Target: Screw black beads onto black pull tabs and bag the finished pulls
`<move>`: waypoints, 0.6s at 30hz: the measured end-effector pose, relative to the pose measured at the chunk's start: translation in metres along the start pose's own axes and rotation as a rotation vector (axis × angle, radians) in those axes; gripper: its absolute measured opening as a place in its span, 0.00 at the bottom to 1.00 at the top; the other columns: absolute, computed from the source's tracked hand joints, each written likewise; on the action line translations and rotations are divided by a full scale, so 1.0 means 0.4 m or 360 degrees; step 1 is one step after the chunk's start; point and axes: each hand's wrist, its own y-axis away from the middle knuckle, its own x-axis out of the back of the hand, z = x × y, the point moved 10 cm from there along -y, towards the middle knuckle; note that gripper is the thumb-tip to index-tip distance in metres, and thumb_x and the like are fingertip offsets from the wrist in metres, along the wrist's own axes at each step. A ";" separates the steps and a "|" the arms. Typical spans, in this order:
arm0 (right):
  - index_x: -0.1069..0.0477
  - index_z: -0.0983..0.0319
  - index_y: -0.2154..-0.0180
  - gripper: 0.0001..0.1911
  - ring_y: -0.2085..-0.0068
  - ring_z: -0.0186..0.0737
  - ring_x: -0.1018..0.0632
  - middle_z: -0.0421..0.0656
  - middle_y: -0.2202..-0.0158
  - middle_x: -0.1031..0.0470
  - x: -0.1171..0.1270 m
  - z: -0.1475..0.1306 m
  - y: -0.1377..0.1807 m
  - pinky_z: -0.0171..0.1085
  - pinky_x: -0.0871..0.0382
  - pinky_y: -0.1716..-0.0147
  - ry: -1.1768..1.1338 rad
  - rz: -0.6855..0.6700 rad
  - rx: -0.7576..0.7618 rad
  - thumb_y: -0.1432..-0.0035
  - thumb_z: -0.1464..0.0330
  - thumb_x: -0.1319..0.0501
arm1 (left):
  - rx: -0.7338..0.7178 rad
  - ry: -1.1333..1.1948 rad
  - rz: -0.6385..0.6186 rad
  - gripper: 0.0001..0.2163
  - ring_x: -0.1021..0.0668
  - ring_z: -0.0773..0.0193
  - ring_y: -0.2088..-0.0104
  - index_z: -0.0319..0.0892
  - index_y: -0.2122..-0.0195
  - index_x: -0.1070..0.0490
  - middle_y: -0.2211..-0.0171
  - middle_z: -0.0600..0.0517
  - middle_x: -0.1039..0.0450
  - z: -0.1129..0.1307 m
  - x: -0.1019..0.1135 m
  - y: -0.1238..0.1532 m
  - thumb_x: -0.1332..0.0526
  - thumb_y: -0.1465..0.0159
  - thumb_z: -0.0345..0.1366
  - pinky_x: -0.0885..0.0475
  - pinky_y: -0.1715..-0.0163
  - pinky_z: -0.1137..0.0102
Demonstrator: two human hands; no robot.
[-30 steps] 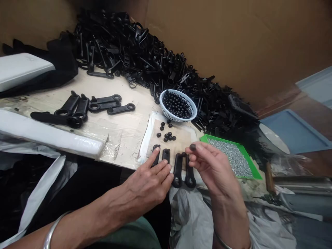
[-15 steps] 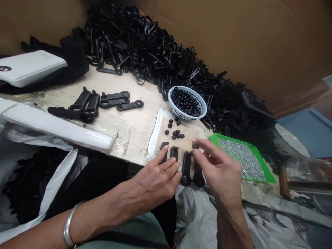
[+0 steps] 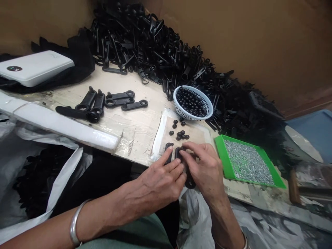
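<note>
My left hand point(image 3: 160, 180) lies flat with fingers stretched over black plastic handle pieces point(image 3: 169, 155) lined up at the table's near edge. My right hand point(image 3: 203, 169) is beside it, fingertips pinched and pressed down on one of those pieces; what it pinches is hidden. Just beyond the hands lie a few loose black round caps point(image 3: 180, 133) on a brown board. A small white basket point(image 3: 193, 103) full of such caps stands behind them.
A green tray point(image 3: 249, 162) of small silver screws sits to the right. A big heap of black plastic pieces point(image 3: 166, 58) fills the back along a cardboard wall. Several more handles point(image 3: 103, 102) and a white device point(image 3: 35, 67) lie at left.
My right hand, which held a black cap up in its fingertips, has come down and left onto the handle pieces beside my left hand. The view has shifted slightly.
</note>
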 end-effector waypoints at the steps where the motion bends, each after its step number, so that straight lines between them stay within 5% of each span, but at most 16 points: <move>1: 0.24 0.58 0.55 0.10 0.64 0.41 0.27 0.44 0.67 0.28 -0.002 0.000 -0.001 0.38 0.33 0.66 0.0016 -0.0004 0.0006 0.39 0.68 0.38 | 0.0001 0.0004 0.0000 0.10 0.26 0.55 0.49 0.32 0.54 0.30 0.57 0.43 0.26 0.000 -0.001 0.000 0.47 0.34 0.27 0.45 0.36 0.46; 18: 0.27 0.63 0.67 0.05 0.65 0.44 0.31 0.44 0.72 0.30 -0.016 -0.061 -0.022 0.39 0.38 0.71 0.0346 -0.0210 0.0350 0.39 0.73 0.41 | -0.0028 -0.0010 -0.0014 0.12 0.26 0.53 0.47 0.32 0.52 0.30 0.55 0.41 0.25 0.004 0.007 -0.004 0.48 0.34 0.26 0.45 0.36 0.45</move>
